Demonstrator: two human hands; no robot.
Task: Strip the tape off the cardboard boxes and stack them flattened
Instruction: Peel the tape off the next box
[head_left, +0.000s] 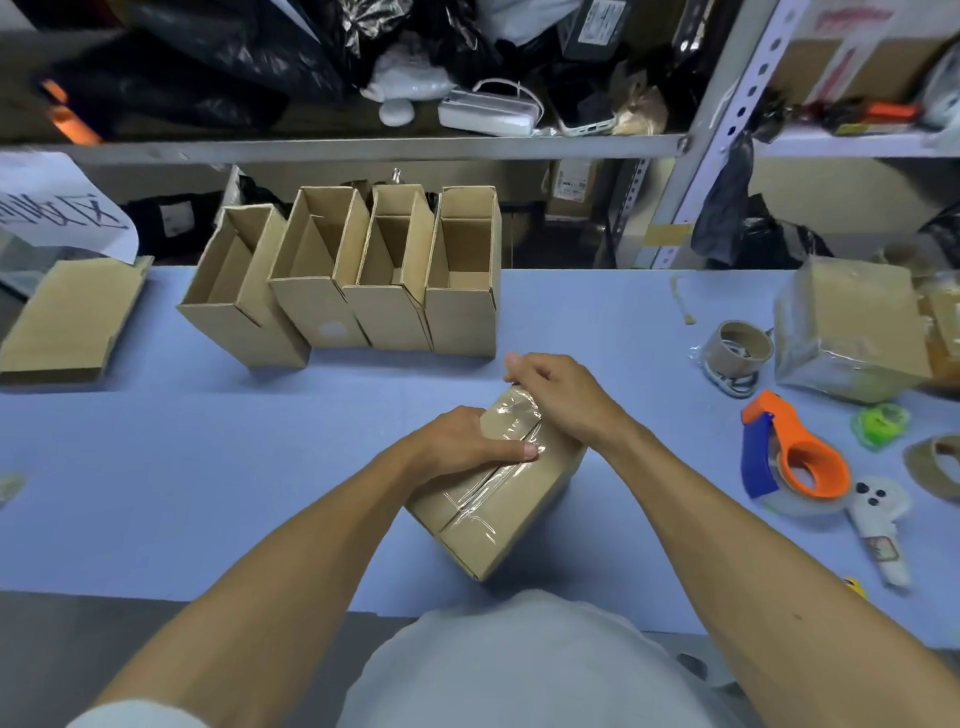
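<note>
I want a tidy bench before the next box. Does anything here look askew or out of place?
Yes. In the row of four open boxes at the back, the leftmost box leans left, out of line with its upright neighbours. To the right, a crumpled tape-wrapped box sits beside loose tape cores.

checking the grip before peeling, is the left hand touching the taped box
Touching. The head view shows the left hand resting on the taped box, thumb laid flat across its clear tape.
</note>
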